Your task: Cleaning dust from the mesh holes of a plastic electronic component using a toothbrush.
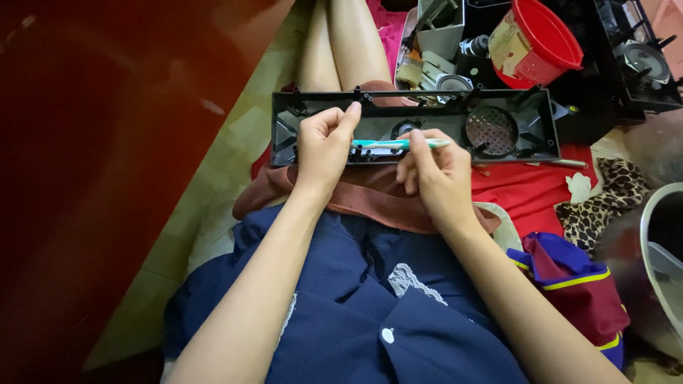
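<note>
A long black plastic housing (512,153) with a round mesh grille (491,131) lies across my lap, open side up. My left hand (324,146) grips its near edge on the left part, thumb raised against the far rim. In my right hand (437,174) I pinch a teal and white toothbrush (395,144), which lies level inside the housing with its head toward my left hand.
A red plastic bucket (544,43) and black electronic parts (633,64) sit beyond the housing. A grey box of small parts (437,35) is behind it. Red cloth (530,192), leopard-print fabric (605,206) and a blue-red bag (580,284) lie right. A dark red wall (92,142) stands left.
</note>
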